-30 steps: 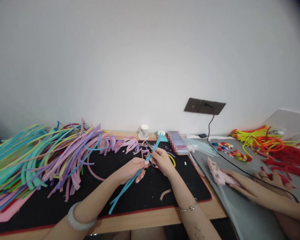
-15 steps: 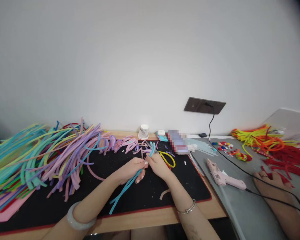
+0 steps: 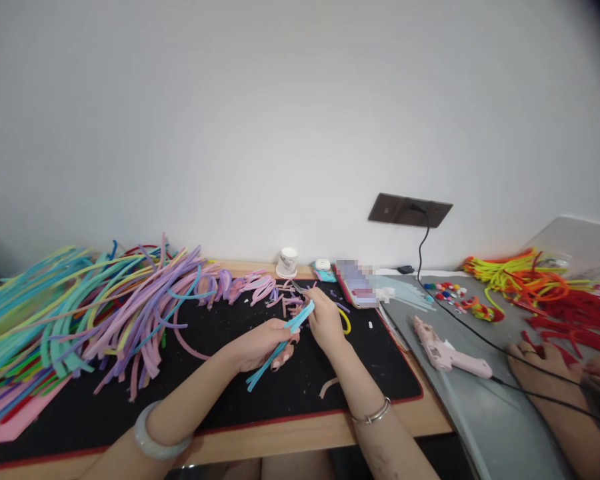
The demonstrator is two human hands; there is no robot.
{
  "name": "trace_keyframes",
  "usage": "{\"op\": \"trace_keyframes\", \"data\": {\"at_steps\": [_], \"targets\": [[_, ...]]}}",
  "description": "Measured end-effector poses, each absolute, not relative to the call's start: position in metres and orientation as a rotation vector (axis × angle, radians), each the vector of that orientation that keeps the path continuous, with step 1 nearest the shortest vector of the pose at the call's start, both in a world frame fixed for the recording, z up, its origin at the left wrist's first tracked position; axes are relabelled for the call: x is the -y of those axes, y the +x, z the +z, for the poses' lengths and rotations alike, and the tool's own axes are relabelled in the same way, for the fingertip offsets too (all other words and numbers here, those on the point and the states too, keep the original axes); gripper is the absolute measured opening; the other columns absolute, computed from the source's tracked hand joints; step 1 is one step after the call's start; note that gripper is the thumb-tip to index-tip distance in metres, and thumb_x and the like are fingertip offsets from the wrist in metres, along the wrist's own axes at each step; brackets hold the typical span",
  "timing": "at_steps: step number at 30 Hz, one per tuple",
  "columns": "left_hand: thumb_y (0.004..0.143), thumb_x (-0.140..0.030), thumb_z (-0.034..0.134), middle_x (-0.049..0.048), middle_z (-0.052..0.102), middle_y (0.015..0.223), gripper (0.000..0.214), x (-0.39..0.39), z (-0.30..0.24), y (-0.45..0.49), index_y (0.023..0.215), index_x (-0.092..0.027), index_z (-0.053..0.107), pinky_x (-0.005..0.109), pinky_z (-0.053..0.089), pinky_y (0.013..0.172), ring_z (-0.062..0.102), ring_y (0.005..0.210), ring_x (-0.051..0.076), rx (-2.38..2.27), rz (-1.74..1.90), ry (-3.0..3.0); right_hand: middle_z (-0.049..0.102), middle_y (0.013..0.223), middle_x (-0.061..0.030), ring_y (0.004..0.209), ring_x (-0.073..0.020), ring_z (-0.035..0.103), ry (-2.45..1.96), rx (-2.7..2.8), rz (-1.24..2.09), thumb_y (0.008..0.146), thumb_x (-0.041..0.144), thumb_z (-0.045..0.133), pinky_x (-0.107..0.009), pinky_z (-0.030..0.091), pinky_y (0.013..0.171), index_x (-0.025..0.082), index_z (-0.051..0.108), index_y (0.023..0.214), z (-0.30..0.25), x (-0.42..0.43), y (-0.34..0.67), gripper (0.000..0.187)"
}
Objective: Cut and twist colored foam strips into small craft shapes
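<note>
My left hand [image 3: 267, 343] is closed around a few light blue pipe cleaners [image 3: 300, 317], whose upper ends stick out past the fingers and whose lower ends hang below the palm. Just right of them, my right hand [image 3: 325, 317] is closed over yellow-handled scissors [image 3: 347, 324]. Only part of the handle loop shows beside the hand, and the metal tip points up and left. Most of the scissors is hidden by the hand. Short pink and purple pipe-cleaner pieces [image 3: 260, 288] lie behind the hands on the black mat [image 3: 205, 400].
Long pastel pipe cleaners [image 3: 130, 320] are heaped at left. A white cup [image 3: 287, 261] and a phone [image 3: 357, 287] stand behind the hands. At right are a pink glue gun [image 3: 447, 353] with a black cord, pompoms [image 3: 445, 291], red pipe cleaners [image 3: 570, 310] and another person's hand [image 3: 550, 373].
My right hand has come off the blue pipe cleaners and closed over the scissors. The bundle has shifted right and up in my left hand. More of the other person shows at far right.
</note>
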State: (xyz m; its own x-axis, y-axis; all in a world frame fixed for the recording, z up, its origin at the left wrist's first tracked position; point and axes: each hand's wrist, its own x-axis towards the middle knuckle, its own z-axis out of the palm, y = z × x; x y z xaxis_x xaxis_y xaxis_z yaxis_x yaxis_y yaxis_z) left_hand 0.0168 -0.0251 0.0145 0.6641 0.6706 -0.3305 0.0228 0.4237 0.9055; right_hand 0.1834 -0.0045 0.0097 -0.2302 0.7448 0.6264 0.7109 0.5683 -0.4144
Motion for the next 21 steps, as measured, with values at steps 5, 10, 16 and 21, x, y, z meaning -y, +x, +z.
{"op": "trace_keyframes", "data": {"at_steps": [5,10,16,21], "targets": [[0.076,-0.034,0.059,-0.0090,0.038,0.046,0.022,0.020,0.014,0.013,0.072,-0.019,0.044,0.015,0.015,0.033,0.019,0.033,0.002,-0.655,0.389,0.896,0.063,0.090,-0.0093,0.084,-0.0197,0.058,-1.081,2.076,-0.001,0.089,0.012,0.036,-0.028,0.045,0.073,0.017,0.062,0.096,0.009,0.005,0.175,0.028],[0.078,-0.033,0.053,-0.0088,0.026,0.048,0.025,0.013,0.011,0.010,0.065,-0.018,0.038,0.016,0.010,0.035,0.014,0.038,0.004,-0.494,0.345,0.714,0.065,0.096,-0.0101,0.088,-0.0204,0.059,-1.068,2.192,-0.028,0.088,0.009,0.040,-0.030,0.047,0.076,0.016,0.062,0.107,0.005,0.005,0.171,0.030],[0.078,-0.045,0.051,-0.0048,0.039,0.058,0.031,0.012,0.013,0.010,0.070,-0.017,0.043,0.017,0.009,0.036,0.019,0.040,0.003,-0.440,0.364,0.694,0.061,0.098,-0.0095,0.090,-0.0202,0.057,-1.056,2.239,-0.018,0.087,0.008,0.044,-0.031,0.049,0.078,0.019,0.058,0.118,-0.002,0.003,0.169,0.035],[0.078,-0.046,0.062,-0.0036,0.047,0.063,0.036,0.017,0.012,0.011,0.072,-0.016,0.042,0.016,0.009,0.038,0.018,0.041,0.001,-0.521,0.440,0.842,0.057,0.097,-0.0085,0.092,-0.0202,0.055,-1.025,2.268,0.064,0.086,0.009,0.046,-0.034,0.049,0.081,0.022,0.053,0.125,-0.003,0.004,0.168,0.042]]}}
